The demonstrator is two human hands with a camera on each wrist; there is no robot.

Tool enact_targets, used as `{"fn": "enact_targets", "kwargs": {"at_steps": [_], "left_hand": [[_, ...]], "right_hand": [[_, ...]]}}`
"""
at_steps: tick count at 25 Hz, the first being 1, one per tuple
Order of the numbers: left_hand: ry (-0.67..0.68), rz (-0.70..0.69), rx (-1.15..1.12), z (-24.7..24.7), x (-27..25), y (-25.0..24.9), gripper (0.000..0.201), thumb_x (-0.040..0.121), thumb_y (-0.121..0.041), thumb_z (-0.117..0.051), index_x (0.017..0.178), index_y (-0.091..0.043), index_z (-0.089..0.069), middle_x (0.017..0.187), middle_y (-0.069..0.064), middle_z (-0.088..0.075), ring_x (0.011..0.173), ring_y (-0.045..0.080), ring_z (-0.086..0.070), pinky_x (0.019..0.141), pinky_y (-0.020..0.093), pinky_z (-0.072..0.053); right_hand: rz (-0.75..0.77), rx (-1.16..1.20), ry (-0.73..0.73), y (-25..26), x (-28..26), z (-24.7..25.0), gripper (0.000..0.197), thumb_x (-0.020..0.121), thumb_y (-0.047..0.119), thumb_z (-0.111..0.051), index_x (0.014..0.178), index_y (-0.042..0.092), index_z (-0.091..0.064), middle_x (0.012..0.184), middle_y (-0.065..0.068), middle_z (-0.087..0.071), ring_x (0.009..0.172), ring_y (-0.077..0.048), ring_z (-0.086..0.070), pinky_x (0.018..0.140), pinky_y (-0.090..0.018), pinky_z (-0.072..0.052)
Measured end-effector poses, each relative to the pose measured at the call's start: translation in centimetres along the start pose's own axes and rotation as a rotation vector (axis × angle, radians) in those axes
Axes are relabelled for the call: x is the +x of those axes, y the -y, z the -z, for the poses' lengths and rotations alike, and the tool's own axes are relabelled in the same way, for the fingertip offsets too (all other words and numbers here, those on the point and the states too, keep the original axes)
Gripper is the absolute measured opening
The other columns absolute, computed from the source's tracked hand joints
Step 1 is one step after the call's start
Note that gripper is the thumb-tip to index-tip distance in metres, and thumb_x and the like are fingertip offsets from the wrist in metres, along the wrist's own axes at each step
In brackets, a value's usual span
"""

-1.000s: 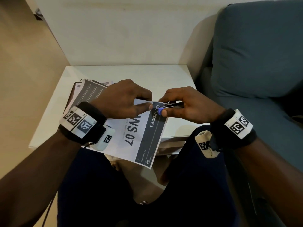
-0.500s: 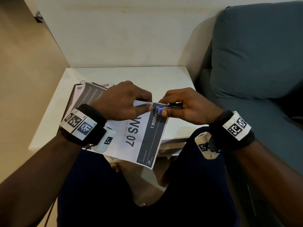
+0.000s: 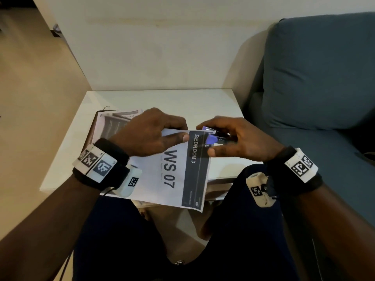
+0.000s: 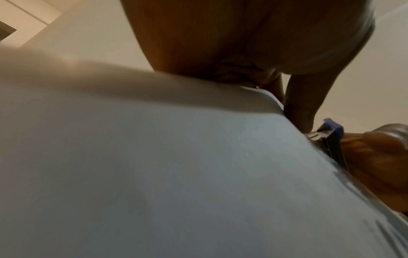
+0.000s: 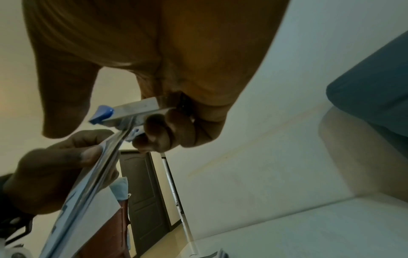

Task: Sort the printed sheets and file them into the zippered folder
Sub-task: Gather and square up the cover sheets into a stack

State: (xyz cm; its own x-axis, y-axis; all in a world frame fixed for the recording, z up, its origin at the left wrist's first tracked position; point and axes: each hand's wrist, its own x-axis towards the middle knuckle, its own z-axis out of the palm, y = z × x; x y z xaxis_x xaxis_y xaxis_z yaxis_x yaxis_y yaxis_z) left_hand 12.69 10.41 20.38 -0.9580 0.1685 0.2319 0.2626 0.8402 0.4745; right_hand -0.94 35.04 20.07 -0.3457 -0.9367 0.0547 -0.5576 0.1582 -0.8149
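Left hand (image 3: 150, 132) pinches the top edge of a small stack of printed sheets (image 3: 174, 169): thumb pressed flat on the upper face, fingers curled under the far edge. Top sheet reads "WS 07" with a dark band marked "BEDROOM 3". The stack is lifted and tilted; it overhangs the near edge of the white worktop (image 3: 142, 98) toward the person's lap.

Right hand (image 3: 239, 138) grips a small stapler-like tool (image 3: 213, 138) with a metal body and blue plastic tips. Fingers curl round its body and the thumb lies below it. The tool sits at the top right corner of the stack, its two arms on either side of the paper edge. In the right wrist view the tool (image 5: 132, 113) has the sheet edges (image 5: 106, 157) entering its mouth; whether it is pressed fully closed I cannot tell. In the left wrist view the blue tip and dark arm of the tool (image 4: 331, 136) meet the corner of the pale sheet (image 4: 154, 165).

More printed sheets (image 3: 113, 122) lie on an opened brown folder (image 3: 91, 128) near the left edge of the worktop, partly hidden by the left hand. No zip detail is legible on the folder.

A blue-grey sofa (image 3: 314, 78) stands just beside the right edge of the worktop.
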Motion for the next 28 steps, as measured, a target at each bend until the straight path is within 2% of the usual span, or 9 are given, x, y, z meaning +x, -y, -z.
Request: {"fn": "enact_targets", "kwargs": {"at_steps": [2, 4, 6, 9, 12, 17, 23, 26, 28], "left_hand": [[-0.008, 0.026, -0.065, 0.4, -0.3, -0.2, 0.025, 0.106, -0.044, -0.055, 0.098, -0.024, -0.068, 0.083, -0.007, -0.075, 0.073, 0.010, -0.072, 0.060, 0.037, -0.054], [-0.059, 0.065, -0.136, 0.7, -0.5, -0.4, 0.021, 0.105, -0.039, -0.057, 0.099, -0.023, -0.068, 0.084, -0.008, -0.075, 0.077, 0.011, -0.072, 0.063, 0.033, -0.054], [-0.164, 0.133, -0.203, 1.0, -0.6, -0.4, 0.018, 0.104, -0.038, -0.057, 0.097, -0.024, -0.067, 0.085, -0.011, -0.073, 0.078, 0.009, -0.071, 0.064, 0.024, -0.053], [-0.416, 0.250, -0.276, 1.4, -0.8, 0.1, 0.018, 0.106, -0.038, -0.055, 0.099, -0.024, -0.064, 0.090, -0.008, -0.073, 0.076, 0.006, -0.069, 0.064, 0.018, -0.051], [-0.683, 0.383, -0.444, 1.3, -0.9, 2.1, 0.028, 0.107, -0.044, -0.054, 0.109, -0.018, -0.063, 0.096, 0.000, -0.077, 0.086, 0.019, -0.074, 0.075, 0.042, -0.062], [-0.966, 0.620, -0.730, -0.2, -0.7, 5.8, 0.030, 0.106, -0.039, -0.056, 0.114, -0.010, -0.064, 0.104, 0.001, -0.079, 0.094, 0.022, -0.077, 0.086, 0.046, -0.064], [-1.027, 0.721, -0.792, -3.3, 0.0, 9.6, 0.023, 0.106, -0.034, -0.057, 0.107, -0.012, -0.064, 0.101, 0.000, -0.078, 0.086, 0.012, -0.074, 0.074, 0.030, -0.062], [-1.032, 0.751, -0.841, -6.1, 1.0, 11.4, 0.016, 0.105, -0.030, -0.059, 0.094, -0.019, -0.060, 0.093, -0.003, -0.075, 0.079, 0.006, -0.070, 0.074, 0.028, -0.060], [-1.031, 0.796, -0.863, -8.0, 1.9, 12.9, 0.018, 0.106, -0.028, -0.059, 0.089, -0.021, -0.057, 0.086, -0.007, -0.072, 0.071, 0.001, -0.067, 0.068, 0.022, -0.056]], "right_hand": [[-0.007, 0.108, -0.045, -0.1, -0.3, 0.2, 0.052, 0.082, 0.029, -0.084, 0.129, 0.017, -0.065, 0.123, 0.005, -0.069, 0.111, -0.020, -0.067, 0.100, -0.043, -0.055], [-0.007, 0.249, -0.186, 0.0, 0.0, 0.4, 0.046, 0.078, 0.032, -0.082, 0.116, 0.010, -0.069, 0.100, 0.005, -0.070, 0.085, -0.025, -0.065, 0.079, -0.038, -0.060], [0.005, 0.372, -0.424, -0.3, 0.5, 0.8, 0.037, 0.081, 0.032, -0.078, 0.089, -0.001, -0.063, 0.073, -0.005, -0.055, 0.063, -0.022, -0.048, 0.057, -0.033, -0.041], [-0.071, 0.663, -0.581, -1.7, 0.7, 1.1, 0.031, 0.096, 0.027, -0.067, 0.073, 0.008, -0.057, 0.070, -0.008, -0.051, 0.066, -0.020, -0.050, 0.066, -0.037, -0.038], [-0.195, 0.911, -0.541, -3.0, 0.7, -0.6, 0.015, 0.092, 0.029, -0.064, 0.088, 0.023, -0.077, 0.097, -0.002, -0.073, 0.098, -0.022, -0.064, 0.084, -0.041, -0.049], [-0.239, 0.818, -0.431, -3.2, 2.6, -4.9, 0.033, 0.105, 0.033, -0.049, 0.127, 0.016, -0.068, 0.121, -0.011, -0.073, 0.105, -0.025, -0.071, 0.074, -0.032, -0.050], [-0.619, 0.752, -0.663, -11.2, 6.9, -7.5, 0.018, 0.090, 0.030, -0.073, 0.099, 0.017, -0.066, 0.081, 0.000, -0.057, 0.061, -0.013, -0.048, 0.050, -0.023, -0.034], [-0.808, 0.733, -0.745, -17.1, 8.5, -8.2, 0.014, 0.091, 0.026, -0.064, 0.093, 0.014, -0.058, 0.082, -0.004, -0.052, 0.057, -0.015, -0.044, 0.050, -0.026, -0.030], [-0.896, 0.519, -0.722, -20.9, 9.2, -8.3, 0.020, 0.091, 0.033, -0.059, 0.084, 0.013, -0.061, 0.089, -0.009, -0.060, 0.069, -0.026, -0.059, 0.060, -0.033, -0.046]]}}
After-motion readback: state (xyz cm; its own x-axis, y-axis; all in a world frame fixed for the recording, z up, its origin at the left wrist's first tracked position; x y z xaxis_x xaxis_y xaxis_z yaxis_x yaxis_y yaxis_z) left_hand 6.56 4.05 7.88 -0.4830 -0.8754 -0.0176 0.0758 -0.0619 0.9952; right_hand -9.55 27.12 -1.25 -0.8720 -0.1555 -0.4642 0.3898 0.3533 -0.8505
